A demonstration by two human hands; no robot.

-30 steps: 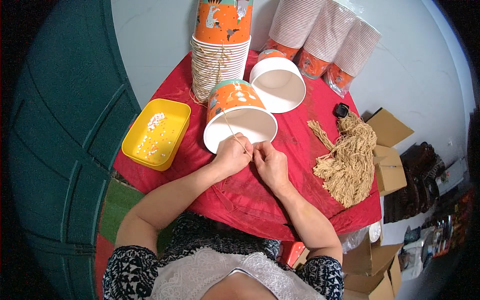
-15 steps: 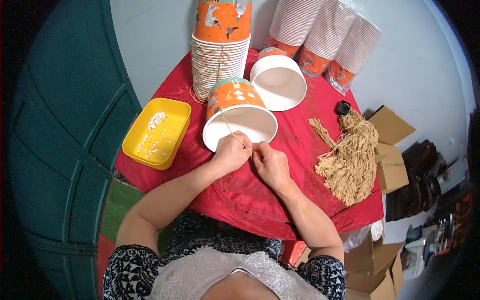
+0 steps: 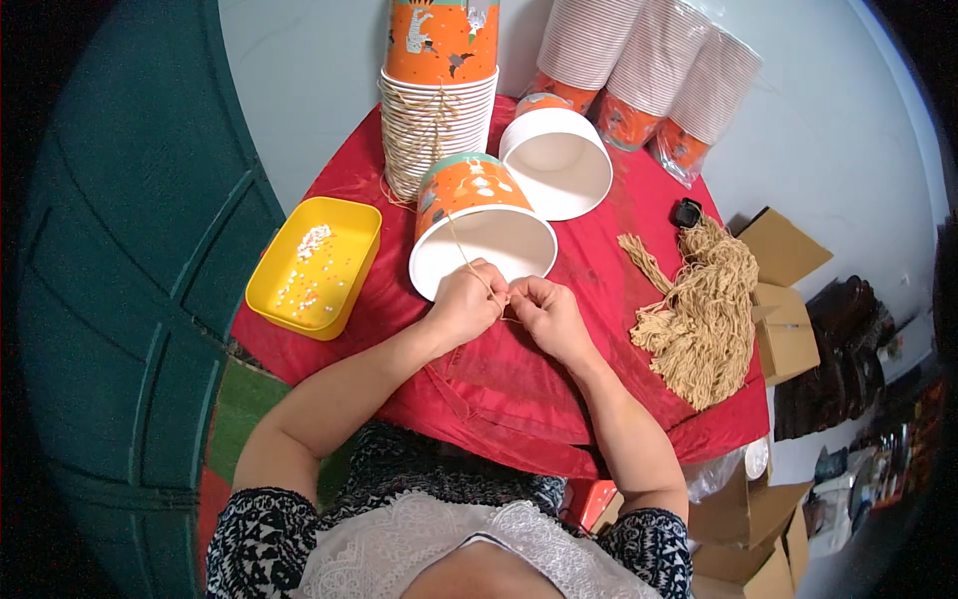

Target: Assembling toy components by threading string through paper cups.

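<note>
An orange paper bucket (image 3: 474, 190) with a white inside lies on its side in front of me, its mouth toward me. A thin tan string (image 3: 459, 242) runs from its rim down to my hands. My left hand (image 3: 467, 304) is closed on this string, just below the bucket's mouth. Beside it my right hand (image 3: 551, 317) pinches the string, fingertips almost touching the left ones. A short loop of string shows under the fingers. What else may be between the fingertips is too small to make out.
A yellow tray (image 3: 261, 299) with small white and orange beads stands left. Behind are a tall stack of strung buckets (image 3: 439, 130), another tipped bucket (image 3: 559, 165) and wrapped stacks (image 3: 654, 75). On the right lie a tan string bundle (image 3: 699, 319) and a small black object (image 3: 688, 213).
My right hand has moved slightly right, away from the left, with a short stretch of string now showing between them. The bucket has shifted a little to the right.
</note>
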